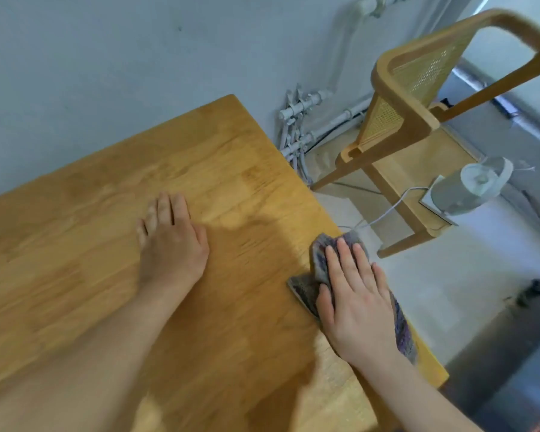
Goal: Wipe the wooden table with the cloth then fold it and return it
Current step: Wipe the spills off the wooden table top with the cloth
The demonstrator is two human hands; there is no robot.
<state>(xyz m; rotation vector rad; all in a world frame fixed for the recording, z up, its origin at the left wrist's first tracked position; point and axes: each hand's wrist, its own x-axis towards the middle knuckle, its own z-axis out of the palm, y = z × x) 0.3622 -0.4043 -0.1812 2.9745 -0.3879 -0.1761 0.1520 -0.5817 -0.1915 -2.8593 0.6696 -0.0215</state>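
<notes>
The right hand lies flat with straight fingers on the cloth at the right edge of the worktop. The left hand rests flat on the worktop, holding nothing.

A home room: wooden table, cane-backed chair, wall heating pipes.

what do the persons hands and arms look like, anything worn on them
Both are bare. The left hand and the right hand wear no gloves, and no rings show on the fingers in view. The left forearm and the right forearm are uncovered down to the picture's bottom edge: no sleeves, no watch or bracelet at either wrist.
</notes>
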